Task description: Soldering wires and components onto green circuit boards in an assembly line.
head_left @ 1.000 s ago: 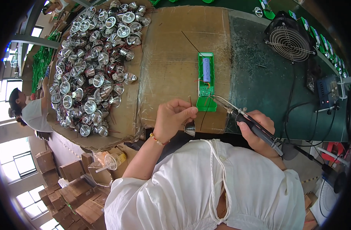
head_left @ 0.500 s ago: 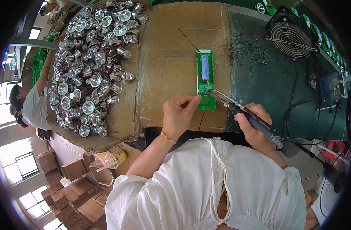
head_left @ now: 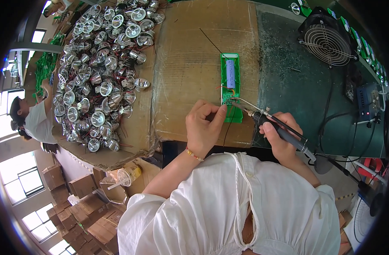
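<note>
A green plastic housing (head_left: 235,117) lies lengthwise on the cardboard in front of me. Inside it sits a purple cylindrical battery (head_left: 230,74), with a small green circuit board (head_left: 227,98) and thin red and orange wires below. My right hand (head_left: 281,134) grips a soldering iron (head_left: 283,135) by its dark handle; its tip and a thin bent metal tube reach the board. At the board's left edge, my left hand (head_left: 206,123) has thumb and forefinger pinched together. Whatever lies between those fingertips is too small to name. A thin black wire (head_left: 229,129) runs across the housing's lower part.
Many silvery reflector lamp heads (head_left: 105,89) with red wires are heaped on the left. A fan with a round wire guard (head_left: 326,44) stands back right, near a blue soldering station (head_left: 369,102). Another person (head_left: 32,119) works at far left; a drink cup (head_left: 126,176) stands below.
The view has shifted slightly. Both hands and the iron stay at the circuit board, the left hand still pinched. At far left, the other person's arm has lowered.
</note>
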Demonstrator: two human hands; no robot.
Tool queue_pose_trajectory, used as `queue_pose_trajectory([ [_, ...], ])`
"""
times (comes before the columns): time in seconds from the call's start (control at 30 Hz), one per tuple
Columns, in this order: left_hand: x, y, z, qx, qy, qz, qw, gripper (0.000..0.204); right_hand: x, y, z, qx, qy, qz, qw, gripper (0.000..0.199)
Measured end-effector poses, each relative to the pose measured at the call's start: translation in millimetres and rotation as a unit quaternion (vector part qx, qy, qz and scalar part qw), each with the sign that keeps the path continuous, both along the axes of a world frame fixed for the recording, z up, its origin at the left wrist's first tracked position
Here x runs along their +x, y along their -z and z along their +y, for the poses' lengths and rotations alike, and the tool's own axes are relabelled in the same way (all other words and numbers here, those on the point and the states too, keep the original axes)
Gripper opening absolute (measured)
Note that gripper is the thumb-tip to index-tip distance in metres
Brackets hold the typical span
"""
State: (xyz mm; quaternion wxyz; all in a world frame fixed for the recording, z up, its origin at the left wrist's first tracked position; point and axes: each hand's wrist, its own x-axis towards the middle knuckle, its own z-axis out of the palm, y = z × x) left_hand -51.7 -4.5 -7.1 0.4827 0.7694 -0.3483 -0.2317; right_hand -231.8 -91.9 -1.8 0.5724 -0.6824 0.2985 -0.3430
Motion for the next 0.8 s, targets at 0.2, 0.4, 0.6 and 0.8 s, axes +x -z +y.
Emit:
queue_pose_trajectory([
  [0.2,-2.6,0.5,-3.1,-0.04,0.006,-0.001,0.999,0.012,4.2,-3.9,2.9,0.104,0.05,-0.016,0.993,0.014],
  [0.4,-2.1,1.8,-3.1,-0.047,0.001,-0.003,0.999,0.013,2.9,-5.0,5.2,0.15,0.071,-0.045,0.985,0.014],
  [0.6,-3.1,1.9,-2.2,-0.04,-0.002,-0.011,0.999,0.013,1.3,-1.6,6.5,0.092,0.054,-0.044,0.993,0.014],
  [0.8,-4.8,3.1,-2.0,-0.054,-0.004,-0.02,0.998,0.014,2.7,-1.7,6.8,0.1,0.051,-0.035,0.993,0.014],
])
